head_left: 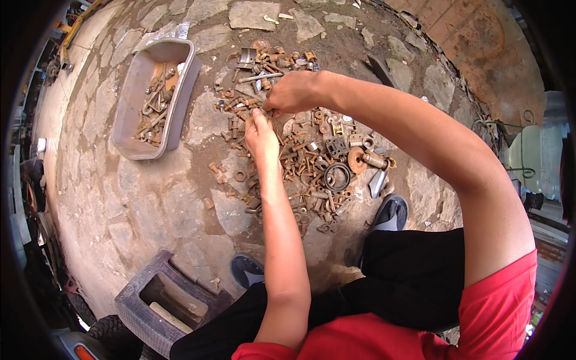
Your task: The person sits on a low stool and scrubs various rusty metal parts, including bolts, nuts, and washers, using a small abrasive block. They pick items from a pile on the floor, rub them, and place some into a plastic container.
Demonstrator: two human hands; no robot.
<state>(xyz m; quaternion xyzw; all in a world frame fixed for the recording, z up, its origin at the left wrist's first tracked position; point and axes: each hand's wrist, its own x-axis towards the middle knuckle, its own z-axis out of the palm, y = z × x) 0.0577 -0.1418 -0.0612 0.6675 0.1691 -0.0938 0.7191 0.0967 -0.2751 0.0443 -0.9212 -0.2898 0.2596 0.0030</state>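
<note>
Over a spread of rusty bolts, nuts and small metal parts (pixel 294 159), my two hands meet with their fingertips close together. My left hand (pixel 263 141) points away from me, its fingers drawn together at the tips. Reaching across from the right, my right hand (pixel 295 93) has its fingers curled down beside the left fingertips. Whatever lies between the fingers is too small and hidden to name. Just beyond the hands is a long metal rod (pixel 260 77) among more rusty hardware. A black ring (pixel 337 177) and a rusty round disc (pixel 357 160) lie nearer, to the right.
A grey plastic tub (pixel 187 90) holding bolts and metal pieces stands at the left on the stone paving (pixel 150 210). A dark plastic stool (pixel 135 300) is at the lower left. My feet, in grey slippers (pixel 391 211), flank the near end of the pile. A rusty sheet (pixel 480 45) lies far right.
</note>
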